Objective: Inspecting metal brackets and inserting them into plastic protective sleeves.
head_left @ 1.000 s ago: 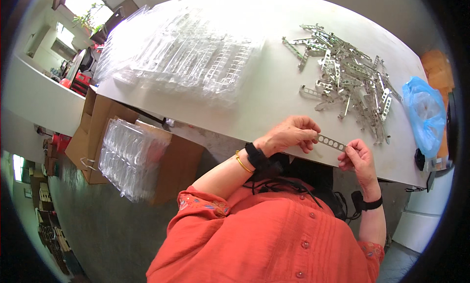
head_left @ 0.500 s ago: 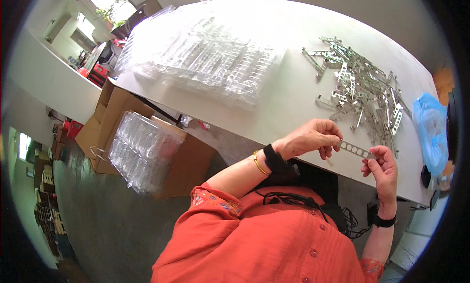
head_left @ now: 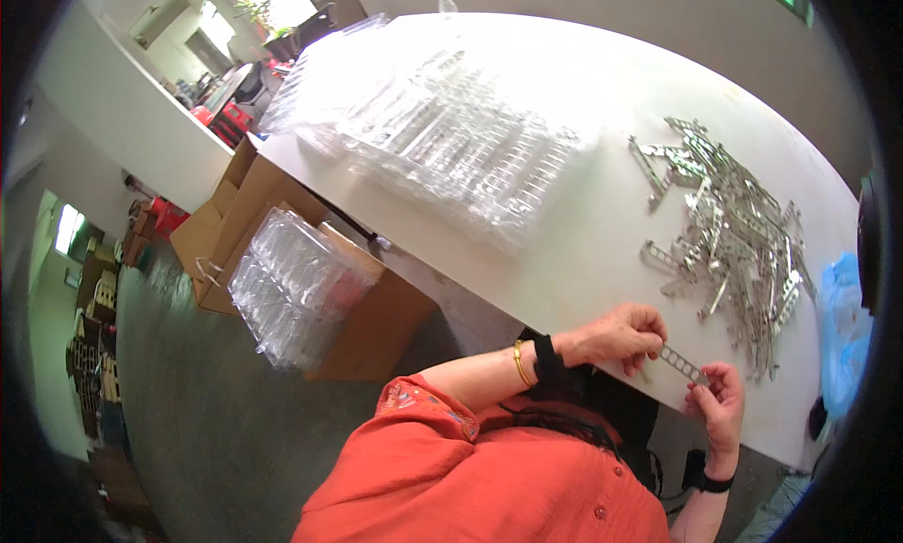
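Note:
Between my two hands is a flat metal strip with a row of round holes. My left hand pinches its left end, and my right hand grips the other end with thumb and fingers. The strip slants down to the right, just over the table's near edge. Beyond my hands lies a loose heap of similar metal strips, many overlapping at odd angles. To the left of the heap, clear plastic trays with ribbed compartments are stacked on the white table.
Left of the table stands an open cardboard box with more clear plastic trays in it. A blue plastic bag hangs or lies by the table's right edge. A small clear bottle stands at the far edge.
The whole view has shifted, so the table and heap appear lower and farther right. Both hands keep hold of the metal strip, which now slants more steeply.

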`<action>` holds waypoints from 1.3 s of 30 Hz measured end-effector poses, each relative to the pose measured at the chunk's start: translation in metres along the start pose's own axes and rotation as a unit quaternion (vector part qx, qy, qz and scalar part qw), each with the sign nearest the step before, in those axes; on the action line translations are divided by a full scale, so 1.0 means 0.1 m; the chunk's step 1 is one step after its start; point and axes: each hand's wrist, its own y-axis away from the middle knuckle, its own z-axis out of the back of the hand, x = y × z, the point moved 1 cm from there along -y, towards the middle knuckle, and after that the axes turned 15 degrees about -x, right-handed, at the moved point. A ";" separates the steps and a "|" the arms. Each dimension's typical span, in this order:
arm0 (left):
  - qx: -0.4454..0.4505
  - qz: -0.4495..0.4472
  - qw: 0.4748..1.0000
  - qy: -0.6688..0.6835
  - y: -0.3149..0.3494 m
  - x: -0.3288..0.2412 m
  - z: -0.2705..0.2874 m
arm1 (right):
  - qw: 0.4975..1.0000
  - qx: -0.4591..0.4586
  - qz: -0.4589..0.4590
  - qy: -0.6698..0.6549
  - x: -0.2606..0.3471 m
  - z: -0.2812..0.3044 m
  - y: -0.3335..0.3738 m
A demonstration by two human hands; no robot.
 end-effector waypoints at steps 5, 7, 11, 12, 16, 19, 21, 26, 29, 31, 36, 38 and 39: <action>0.002 0.000 1.000 0.019 -0.04 0.01 -0.07 | 1.000 -0.022 0.006 -0.007 -0.05 0.04 -0.01; 0.015 0.002 0.999 0.035 -0.05 0.01 -0.08 | 1.000 -0.029 0.002 0.001 -0.05 0.02 0.00; 0.059 0.019 0.995 0.082 -0.10 0.09 -0.13 | 0.997 -0.072 -0.025 0.008 -0.03 0.03 0.07; 0.043 0.013 0.996 0.080 -0.12 0.11 -0.09 | 0.995 -0.087 -0.035 0.021 -0.02 0.03 0.09; 0.003 0.029 0.998 0.063 -0.09 0.02 -0.03 | 0.997 -0.076 -0.027 0.020 0.00 -0.08 -0.01; 0.003 0.029 0.997 0.071 -0.08 -0.01 0.06 | 0.997 -0.058 -0.050 0.009 0.04 -0.12 -0.04; 0.007 0.017 0.997 0.072 -0.04 -0.06 0.09 | 0.997 -0.053 -0.063 0.012 0.07 -0.13 -0.04; 0.031 0.015 0.994 0.105 -0.05 -0.08 0.09 | 0.997 -0.056 -0.051 -0.009 0.08 -0.09 -0.01; 0.028 0.018 0.993 0.112 -0.05 -0.10 0.07 | 0.997 -0.051 -0.046 -0.021 0.05 -0.07 0.02; 0.026 0.021 0.994 0.104 -0.04 -0.10 0.06 | 0.997 -0.055 -0.050 -0.019 0.04 -0.05 0.03; 0.013 0.026 0.995 0.091 -0.02 -0.11 0.05 | 0.996 -0.060 -0.055 -0.020 0.05 -0.07 0.04; 0.012 0.028 0.996 0.089 -0.01 -0.12 0.05 | 0.996 -0.063 -0.054 -0.016 0.05 -0.07 0.04; 0.011 0.026 0.996 0.087 -0.01 -0.12 0.05 | 0.996 -0.064 -0.054 -0.017 0.05 -0.08 0.04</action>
